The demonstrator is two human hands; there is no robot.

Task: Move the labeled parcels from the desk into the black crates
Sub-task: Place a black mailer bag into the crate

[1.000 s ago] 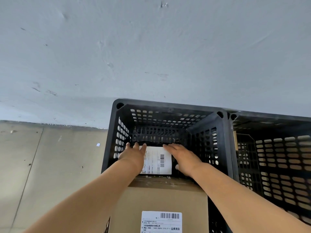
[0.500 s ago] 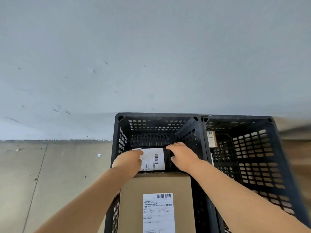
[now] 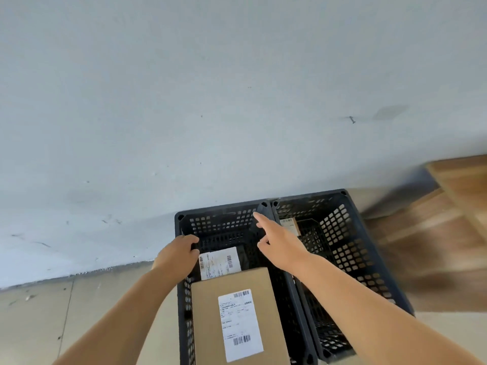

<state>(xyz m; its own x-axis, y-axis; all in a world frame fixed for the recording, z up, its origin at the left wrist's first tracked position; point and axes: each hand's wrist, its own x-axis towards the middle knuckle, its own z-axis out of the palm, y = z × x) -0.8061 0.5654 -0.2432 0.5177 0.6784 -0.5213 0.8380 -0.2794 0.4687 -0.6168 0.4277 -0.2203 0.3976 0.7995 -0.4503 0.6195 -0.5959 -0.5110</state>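
Cardboard parcel (image 3: 237, 317), white barcode label (image 3: 240, 324), print unreadable.

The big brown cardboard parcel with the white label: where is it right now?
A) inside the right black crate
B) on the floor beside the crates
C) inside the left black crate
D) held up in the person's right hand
C: the brown cardboard parcel lies inside the left black crate, nearer the camera than a smaller labeled parcel; the right hand holds nothing.
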